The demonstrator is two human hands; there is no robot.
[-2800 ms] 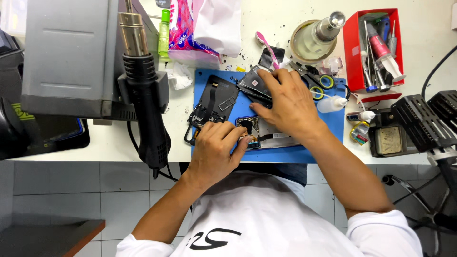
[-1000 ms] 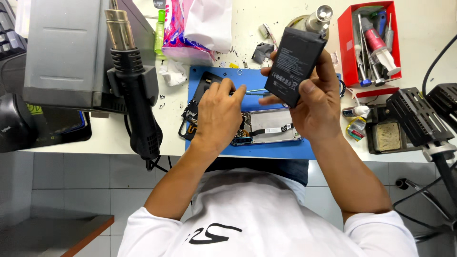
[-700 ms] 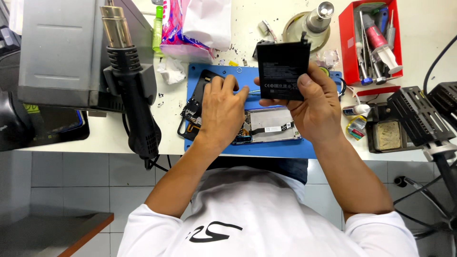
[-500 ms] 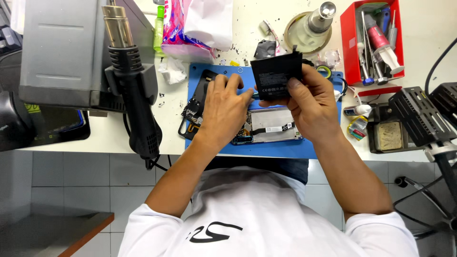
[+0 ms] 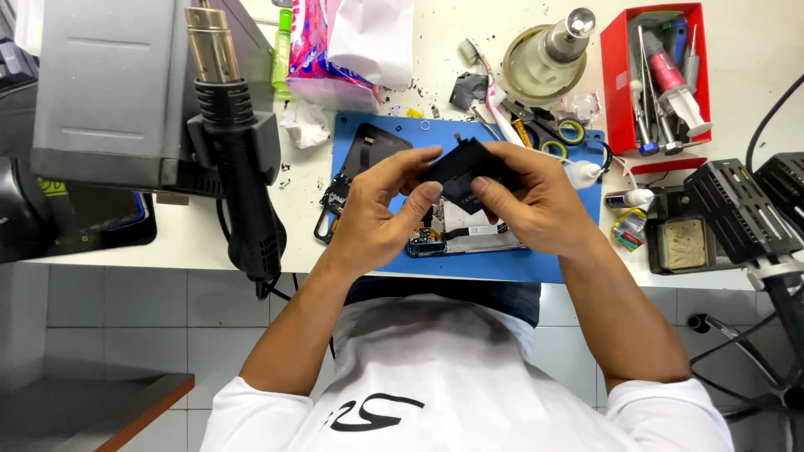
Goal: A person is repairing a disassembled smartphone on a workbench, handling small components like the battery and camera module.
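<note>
A flat black battery pack (image 5: 466, 166) is held above the blue work mat (image 5: 494, 266) between both hands. My right hand (image 5: 536, 205) grips its right side, thumb on top. My left hand (image 5: 381, 209) pinches its left edge with fingertips. Under the hands an opened phone body (image 5: 469, 238) lies on the mat, partly hidden. A black phone back cover (image 5: 368, 146) rests on the mat's left part.
A black hot-air gun (image 5: 243, 167) hangs on a grey station (image 5: 109, 84) at left. A red bin of tools (image 5: 657, 75) stands at back right, a round metal dispenser (image 5: 544, 59) beside it. A soldering stand with sponge (image 5: 695, 234) is at right. Scissors and tape rolls (image 5: 553, 134) lie near the mat.
My right hand lowered the battery from raised, facing the camera, to just above the mat. My left hand came off the phone and took hold of the battery's edge.
</note>
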